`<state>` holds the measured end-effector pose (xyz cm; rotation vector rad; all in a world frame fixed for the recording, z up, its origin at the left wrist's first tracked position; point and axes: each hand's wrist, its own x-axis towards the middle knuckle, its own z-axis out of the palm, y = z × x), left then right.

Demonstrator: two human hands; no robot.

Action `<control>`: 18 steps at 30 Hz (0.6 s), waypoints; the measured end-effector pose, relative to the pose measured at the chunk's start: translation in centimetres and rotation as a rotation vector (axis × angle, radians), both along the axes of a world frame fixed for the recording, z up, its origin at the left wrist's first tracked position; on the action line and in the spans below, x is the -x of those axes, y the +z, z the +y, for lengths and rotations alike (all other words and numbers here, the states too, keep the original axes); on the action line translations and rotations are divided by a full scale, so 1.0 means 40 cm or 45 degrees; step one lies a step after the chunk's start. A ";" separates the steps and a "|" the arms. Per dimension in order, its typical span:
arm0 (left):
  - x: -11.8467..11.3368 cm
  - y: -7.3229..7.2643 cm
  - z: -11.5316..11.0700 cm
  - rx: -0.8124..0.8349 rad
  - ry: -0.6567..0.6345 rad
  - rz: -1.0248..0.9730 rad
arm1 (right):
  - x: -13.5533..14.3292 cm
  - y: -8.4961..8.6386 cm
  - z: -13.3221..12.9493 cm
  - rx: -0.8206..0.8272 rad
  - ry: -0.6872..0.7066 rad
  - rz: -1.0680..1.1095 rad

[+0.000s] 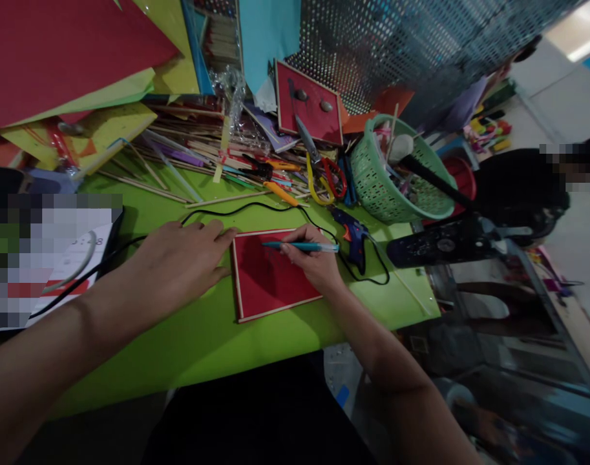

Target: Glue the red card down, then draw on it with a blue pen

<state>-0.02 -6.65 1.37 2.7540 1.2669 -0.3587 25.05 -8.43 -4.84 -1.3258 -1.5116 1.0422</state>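
A red board [260, 284] edged with thin pale sticks lies flat on the green tabletop in front of me. My right hand [316, 261] is over its right side, closed around a teal pen [307, 247]. The pen's tip points left, above or on the board's upper middle; contact cannot be made out. My left hand [188, 255] rests palm down at the board's left edge, fingers stretched out and apart. Its fingertips are by the upper left corner. Right of the board lies a blue glue gun [353, 236] with a black cord.
Behind the board are yellow-handled scissors [314, 181], loose wooden sticks [178, 132] and a red panel [309, 103] with two round pieces. A green basket [377, 181] stands at back right, near a black stand [430, 242]. A dark-edged tablet or folder [115, 223] lies left.
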 end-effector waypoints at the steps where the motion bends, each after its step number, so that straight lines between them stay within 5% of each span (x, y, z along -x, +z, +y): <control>1: 0.000 0.000 0.000 0.003 0.000 0.000 | -0.001 -0.001 0.000 -0.002 -0.003 -0.006; 18: 0.006 -0.023 0.004 0.000 0.014 0.005 | -0.006 -0.005 0.002 -0.007 -0.065 -0.056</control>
